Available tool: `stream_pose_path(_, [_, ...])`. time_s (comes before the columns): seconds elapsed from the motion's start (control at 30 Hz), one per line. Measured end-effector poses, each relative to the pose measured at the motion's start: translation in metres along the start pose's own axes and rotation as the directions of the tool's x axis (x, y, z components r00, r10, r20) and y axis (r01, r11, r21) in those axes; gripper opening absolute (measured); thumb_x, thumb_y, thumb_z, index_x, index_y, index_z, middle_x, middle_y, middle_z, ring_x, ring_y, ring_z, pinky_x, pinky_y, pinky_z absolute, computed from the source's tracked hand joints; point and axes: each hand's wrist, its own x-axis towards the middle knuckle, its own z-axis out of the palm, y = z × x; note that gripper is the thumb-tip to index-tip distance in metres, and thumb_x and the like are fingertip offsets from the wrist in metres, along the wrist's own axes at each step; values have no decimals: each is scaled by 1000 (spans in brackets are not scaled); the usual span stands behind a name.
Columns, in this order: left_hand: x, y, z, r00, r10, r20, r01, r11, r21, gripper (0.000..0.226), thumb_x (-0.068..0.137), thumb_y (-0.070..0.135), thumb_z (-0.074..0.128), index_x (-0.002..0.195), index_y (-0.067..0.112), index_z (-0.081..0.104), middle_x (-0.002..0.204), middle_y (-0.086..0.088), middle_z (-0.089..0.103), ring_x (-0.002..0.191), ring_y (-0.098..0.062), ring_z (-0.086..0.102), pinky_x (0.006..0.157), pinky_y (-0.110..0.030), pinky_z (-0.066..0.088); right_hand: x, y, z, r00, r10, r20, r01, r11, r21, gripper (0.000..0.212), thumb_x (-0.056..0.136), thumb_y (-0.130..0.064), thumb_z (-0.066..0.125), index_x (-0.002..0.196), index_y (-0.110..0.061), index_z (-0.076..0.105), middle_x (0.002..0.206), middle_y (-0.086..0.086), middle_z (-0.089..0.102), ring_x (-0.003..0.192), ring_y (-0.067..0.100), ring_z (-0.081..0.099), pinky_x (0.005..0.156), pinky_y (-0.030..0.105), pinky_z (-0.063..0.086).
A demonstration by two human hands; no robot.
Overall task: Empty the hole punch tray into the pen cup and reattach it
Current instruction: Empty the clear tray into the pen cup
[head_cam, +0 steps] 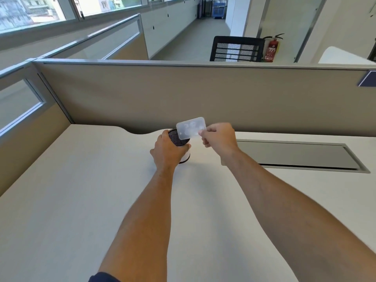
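Now the pen cup (181,147) is gripped around its side by the left hand (165,152) on the desk (71,190). Just at 1 o'clock of the cup, the clear tray (190,127) is pinched at its right edge by the right hand (218,136) and is held tilted over the cup's mesh opening.

A pale desk (61,200) fills the foreground, with a grey cable hatch (295,155) at three o'clock and a beige partition (183,94) across twelve. Beyond it, a black mesh chair (237,48) and red fire extinguisher (272,48) sit at one o'clock, daylight pouring through windows (50,9) at eleven.
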Motion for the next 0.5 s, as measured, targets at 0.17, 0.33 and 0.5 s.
stream_pose_path(0.17, [-6, -1, -1, 999, 3, 39, -6, 997, 76, 107, 60, 63, 85, 145, 15, 42, 146, -3, 53, 132, -27, 53, 104, -48, 38, -18, 22, -18, 973, 230, 22, -222, 902, 369, 14, 83, -10, 78, 74, -1, 70, 62, 9, 65, 50, 19, 59, 53, 24, 55])
stream_pose_path(0.33, [-43, 0, -8, 967, 251, -41, -242, 958, 155, 132, 59, 75, 80, 159, 9, 24, 166, -4, 29, 154, -21, 25, 114, -44, 29, -47, 42, -40, 944, 329, 33, -312, 853, 419, 14, 81, -8, 80, 76, 0, 69, 62, 10, 65, 47, 18, 59, 49, 22, 54])
stream_pose_path(0.5, [-87, 7, -11, 825, 554, 114, -565, 799, 207, 100, 71, 62, 81, 149, 9, 48, 153, -5, 52, 143, -20, 48, 105, -43, 44, -78, 61, -59, 916, 398, 37, -379, 835, 398, 14, 79, -5, 81, 77, 2, 70, 64, 14, 66, 50, 20, 61, 50, 24, 56])
